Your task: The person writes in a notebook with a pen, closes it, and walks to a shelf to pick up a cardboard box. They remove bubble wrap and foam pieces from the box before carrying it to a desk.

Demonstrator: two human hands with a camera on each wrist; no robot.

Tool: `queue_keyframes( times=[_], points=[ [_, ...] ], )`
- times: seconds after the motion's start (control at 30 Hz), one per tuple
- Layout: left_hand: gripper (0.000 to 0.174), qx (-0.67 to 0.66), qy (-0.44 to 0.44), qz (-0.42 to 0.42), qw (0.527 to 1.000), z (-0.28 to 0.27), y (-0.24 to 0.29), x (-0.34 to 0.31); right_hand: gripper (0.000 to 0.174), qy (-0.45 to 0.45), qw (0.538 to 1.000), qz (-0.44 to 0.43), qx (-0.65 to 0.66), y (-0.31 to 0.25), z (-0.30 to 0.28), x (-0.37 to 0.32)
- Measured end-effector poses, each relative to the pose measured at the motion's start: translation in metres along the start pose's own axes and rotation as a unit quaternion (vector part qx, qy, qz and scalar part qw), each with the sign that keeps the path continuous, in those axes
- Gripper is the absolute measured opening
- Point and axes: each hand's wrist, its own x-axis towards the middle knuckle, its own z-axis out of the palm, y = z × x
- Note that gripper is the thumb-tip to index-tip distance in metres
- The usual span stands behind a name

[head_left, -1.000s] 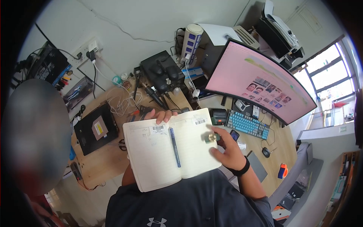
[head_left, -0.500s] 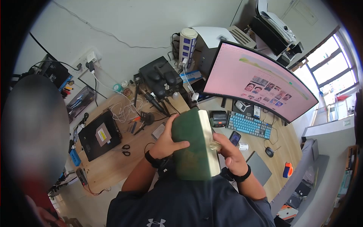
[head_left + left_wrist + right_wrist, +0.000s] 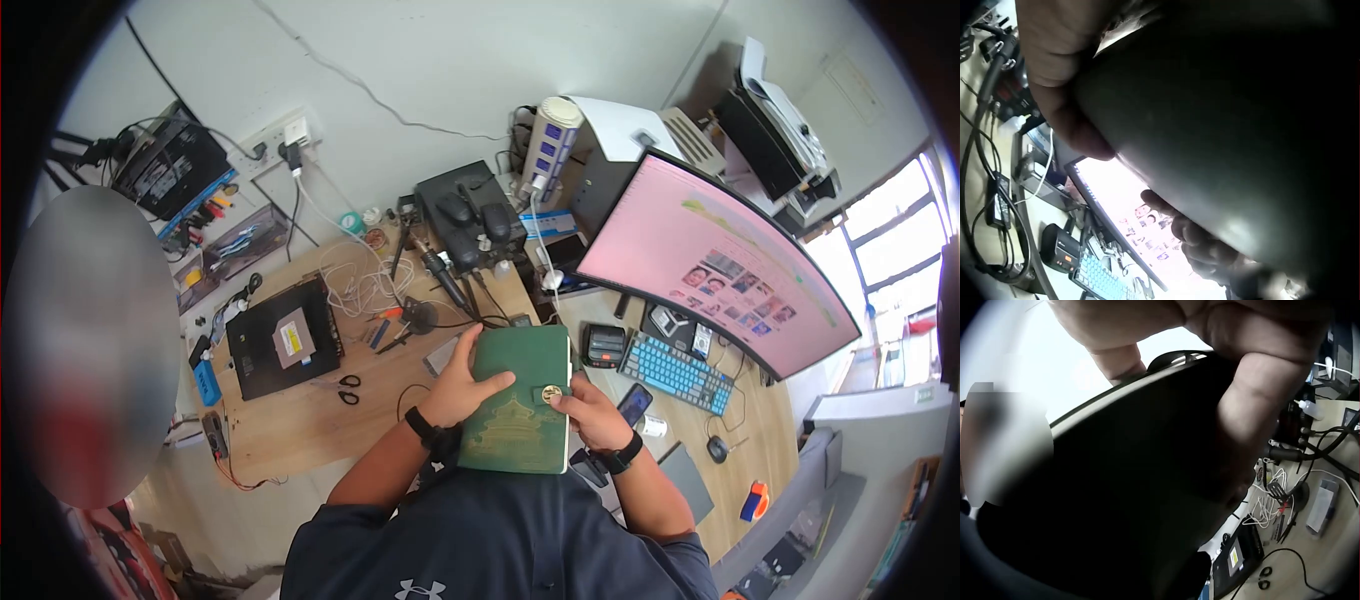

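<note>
A closed green notebook (image 3: 520, 420) with a gold building printed on its cover is held up in front of the person's torso. My left hand (image 3: 460, 388) grips its left edge, thumb lying across the cover. On the right edge, my right hand (image 3: 600, 420) holds the book with its thumb at the strap's round gold clasp (image 3: 550, 394). The left wrist view shows the book's dark underside (image 3: 1197, 150), with the right hand's fingers (image 3: 1197, 240) curled at the far edge. In the right wrist view, the right hand (image 3: 1241, 381) wraps the book's edge.
Below is a wooden desk (image 3: 300, 430) with scissors (image 3: 348, 390), a black laptop-like device (image 3: 265, 340) and tangled white cable (image 3: 350, 285). Rightward are a blue keyboard (image 3: 678, 372), a phone (image 3: 635, 403), a mouse (image 3: 717, 449) and a curved monitor (image 3: 720, 260).
The open notebook has been folded shut, its cover now facing up, and the blue pen on its pages no longer shows. The left hand came round the cover; the right thumb moved onto the clasp.
</note>
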Motion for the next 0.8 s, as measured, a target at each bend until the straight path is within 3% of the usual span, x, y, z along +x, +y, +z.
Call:
queue_keyframes(
  times=[0.07, 0.13, 0.17, 0.2, 0.3, 0.43, 0.53, 0.6, 0.63, 0.67, 0.7, 0.73, 0.77, 0.8],
  points=[
    [0.077, -0.039, 0.03, -0.01, 0.999, -0.017, -0.009, -0.013, 0.041, -0.029, 0.998, -0.052, 0.016, 0.001, 0.009, 0.024],
    [0.057, -0.254, 0.118, -0.121, 0.952, -0.041, -0.011, -0.026, 0.037, -0.029, 0.998, -0.051, -0.003, -0.018, 0.023, 0.044],
    [0.047, -0.33, 0.159, -0.132, 0.921, -0.052, -0.009, -0.033, 0.035, -0.023, 0.998, -0.058, 0.016, -0.026, 0.029, 0.057],
    [0.047, -0.332, 0.163, -0.128, 0.92, -0.066, -0.014, -0.043, 0.033, -0.016, 0.997, -0.066, 0.036, -0.035, 0.034, 0.071],
    [0.034, -0.314, 0.206, -0.124, 0.918, -0.108, -0.048, -0.083, 0.027, 0.01, 0.989, -0.109, 0.101, -0.071, 0.052, 0.13],
    [0.032, -0.31, 0.243, -0.134, 0.909, -0.129, -0.085, -0.131, 0.026, 0.074, 0.968, -0.191, 0.142, -0.105, 0.058, 0.254],
    [0.033, -0.298, 0.278, -0.16, 0.899, -0.141, -0.094, -0.149, 0.031, 0.106, 0.965, -0.194, 0.14, -0.126, 0.047, 0.345],
    [0.029, -0.285, 0.299, -0.184, 0.892, -0.145, -0.102, -0.164, 0.044, 0.118, 0.959, -0.189, 0.174, -0.127, 0.032, 0.404],
    [0.029, -0.298, 0.331, -0.175, 0.878, -0.149, -0.113, -0.172, 0.046, 0.035, 0.954, -0.298, -0.028, -0.099, -0.044, 0.489],
    [0.027, -0.232, 0.33, -0.19, 0.895, -0.156, -0.132, -0.179, 0.047, -0.008, 0.959, -0.181, 0.22, -0.123, 0.008, 0.442],
    [0.025, -0.168, 0.33, -0.213, 0.904, -0.162, -0.151, -0.191, 0.046, -0.048, 0.968, -0.246, -0.036, -0.106, -0.046, 0.484],
    [0.025, -0.072, 0.328, -0.24, 0.911, -0.169, -0.169, -0.203, 0.058, 0.056, 0.979, -0.079, 0.179, -0.137, 0.025, 0.413],
    [0.024, 0.023, 0.319, -0.273, 0.907, -0.175, -0.188, -0.216, 0.058, 0.08, 0.981, -0.073, 0.16, -0.131, 0.02, 0.412],
    [0.026, 0.06, 0.347, -0.285, 0.891, -0.175, -0.21, -0.232, 0.051, 0.018, 0.983, -0.118, 0.14, -0.117, 0.008, 0.404]
  ],
)
